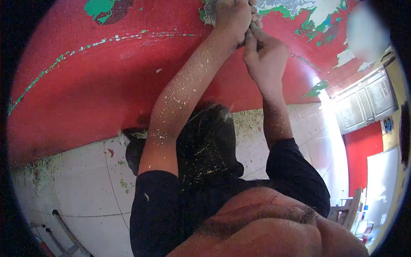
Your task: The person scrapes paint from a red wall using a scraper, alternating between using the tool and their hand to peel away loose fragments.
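Observation:
Both arms reach up to a red wall [85, 85] with peeling paint. My left hand [234, 19] is closed at the top edge, against a grey patch where the paint is off. Just below and to its right, my right hand [267, 58] is closed too, with thumb and finger pressed together by the heel of the left. What the two hands grip is hidden between the fingers and cut off by the frame. Pale paint flakes cover my left forearm [180, 94]. Green and whitish layers [319, 15] show where red paint has come away.
Paint crumbs litter the tiled floor [81, 184] along the wall. Metal legs of a stand or ladder [64, 231] are at lower left. At right are a pale panelled door [368, 100] and a wooden frame [353, 210]. My dark-clothed knees [209, 141] face the wall.

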`<state>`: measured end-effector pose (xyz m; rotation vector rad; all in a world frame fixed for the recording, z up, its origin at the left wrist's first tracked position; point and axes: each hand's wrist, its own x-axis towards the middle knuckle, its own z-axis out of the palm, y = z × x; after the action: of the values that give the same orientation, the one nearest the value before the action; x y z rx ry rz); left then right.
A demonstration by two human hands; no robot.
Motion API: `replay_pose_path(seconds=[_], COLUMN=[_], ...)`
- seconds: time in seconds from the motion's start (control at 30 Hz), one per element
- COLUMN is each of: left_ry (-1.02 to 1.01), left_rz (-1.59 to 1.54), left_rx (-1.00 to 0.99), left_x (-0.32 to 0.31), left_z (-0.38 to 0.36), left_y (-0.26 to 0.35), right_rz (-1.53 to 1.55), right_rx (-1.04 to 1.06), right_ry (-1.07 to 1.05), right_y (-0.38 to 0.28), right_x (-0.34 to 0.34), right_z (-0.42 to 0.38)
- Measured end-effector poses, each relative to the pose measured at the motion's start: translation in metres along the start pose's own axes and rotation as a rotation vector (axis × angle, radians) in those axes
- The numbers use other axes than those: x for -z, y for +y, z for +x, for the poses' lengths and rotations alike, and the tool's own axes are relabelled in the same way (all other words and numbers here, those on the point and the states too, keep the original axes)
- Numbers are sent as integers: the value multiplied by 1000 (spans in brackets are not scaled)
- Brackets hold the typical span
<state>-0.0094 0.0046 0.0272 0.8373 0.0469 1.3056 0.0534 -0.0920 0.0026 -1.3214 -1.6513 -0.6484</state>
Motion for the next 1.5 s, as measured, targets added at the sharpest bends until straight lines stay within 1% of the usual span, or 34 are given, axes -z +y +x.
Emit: replay_pose_path(seconds=[0.07,0.1,0.17,0.27,0.3,0.37,0.4,0.47,0.53,0.57,0.67,0.7,0.77,0.8,0.83,0.9,0.93,0.97,1.03,1.1,1.13,1.2,1.3,1.4,1.5], left_ry=[21,47,94,-97,-54,-20,-6,-59,-119,-119,-148,-266,-239,-229,-234,-277,-324,-262,-108,-46,-3,-34,-67,-70,-71], left_rz=[5,3,11,262,3,76,119,52,-18,16,82,42,680,987,1143,1456,1607,1762,2060,2131,2168,2177,2204,2205,2194], left_rx=[27,73,116,-155,-65,-18,-10,-9,19,19,-31,-30,-499,-747,-902,-1233,-1413,-1474,-1626,-1583,-1558,-1570,-1571,-1561,-1586], left_x=[-1,-3,-3,-4,-14,-6,1,9,6,3,-2,11,20,27,46,87,100,108,113,110,110,115,114,115,115], left_z=[-5,-14,-20,-5,4,-2,-3,1,-2,6,-1,-5,-23,-26,-20,-11,-10,-12,-14,-14,-15,-13,-16,-17,-16], left_y=[-2,-9,-12,32,37,16,12,9,10,17,31,21,29,33,33,42,50,56,65,57,54,55,59,59,58], right_rz=[16,18,46,-91,-125,-194,-140,-33,-36,-35,177,331,659,758,861,850,821,795,896,985,964,899,869,941,905], right_rx=[-15,-11,38,76,111,158,116,54,78,87,18,-88,-286,-360,-435,-530,-516,-505,-560,-656,-588,-428,-114,-239,-227], right_ry=[4,2,22,32,39,45,39,1,74,109,147,125,91,100,107,67,-31,-131,-262,-501,-585,-751,-841,-820,-859], right_y=[1,4,10,-6,-8,-14,-11,3,-3,-5,-2,2,19,26,34,48,57,64,70,72,70,69,70,66,67], right_x=[1,6,6,1,2,5,2,-5,-8,-11,-14,-12,-4,-2,-3,-22,-32,-42,-77,-102,-109,-127,-141,-144,-145], right_z=[-6,-17,-23,18,21,17,8,-15,-3,5,6,0,-33,-52,-77,-133,-162,-196,-256,-306,-324,-347,-355,-357,-363])
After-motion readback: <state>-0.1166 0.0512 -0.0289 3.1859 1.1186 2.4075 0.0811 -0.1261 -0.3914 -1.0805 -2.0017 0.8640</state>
